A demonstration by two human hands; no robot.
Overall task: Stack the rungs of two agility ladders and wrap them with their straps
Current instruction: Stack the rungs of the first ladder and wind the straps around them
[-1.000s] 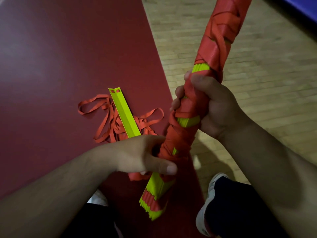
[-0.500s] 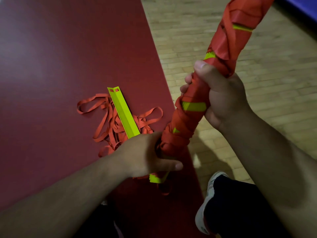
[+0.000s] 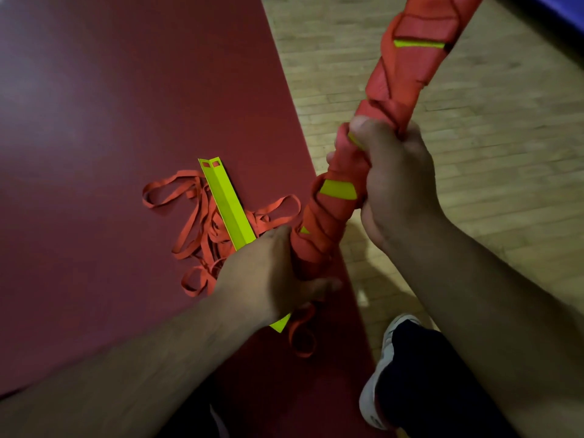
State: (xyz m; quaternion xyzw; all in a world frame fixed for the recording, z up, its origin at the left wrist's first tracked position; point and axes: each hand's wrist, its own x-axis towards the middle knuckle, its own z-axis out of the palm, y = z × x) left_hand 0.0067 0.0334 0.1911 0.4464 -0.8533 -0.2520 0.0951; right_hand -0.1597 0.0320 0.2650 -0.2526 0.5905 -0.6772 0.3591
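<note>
1. Rungs stacked into a bundle [image 3: 407, 90] and wound round with orange strap slant from the lower centre up to the top right corner. Small patches of yellow rung show between the turns.
2. About its middle the right hand [image 3: 395, 184] grips the bundle, fingers curled round it and the thumb laid up along the wrapping.
3. At the lower end the left hand [image 3: 268, 273] holds the bundle, fingers curled round it and the thumb pointing to the right. This hand is a little blurred.
4. Just below the left hand a yellow tip [image 3: 279, 325] of the rungs pokes out, and beside it a short strap loop [image 3: 301, 339] hangs down. Whether the bundle's end touches the ground cannot be told.
5. Left of the bundle a loose rung [image 3: 227, 203] lies flat, yellow and angle-shaped, with two slots at its far end. Its near end is hidden behind the left hand.
6. Under and around the loose rung lies a tangle of orange straps [image 3: 189, 229], spread in loops.
7. Both rest on a red mat [image 3: 126, 90] that fills the left side, and a wooden floor [image 3: 489, 159] lies to the right.
8. At the lower right a white shoe [image 3: 377, 393] with a dark trouser leg stands by the mat's edge.
</note>
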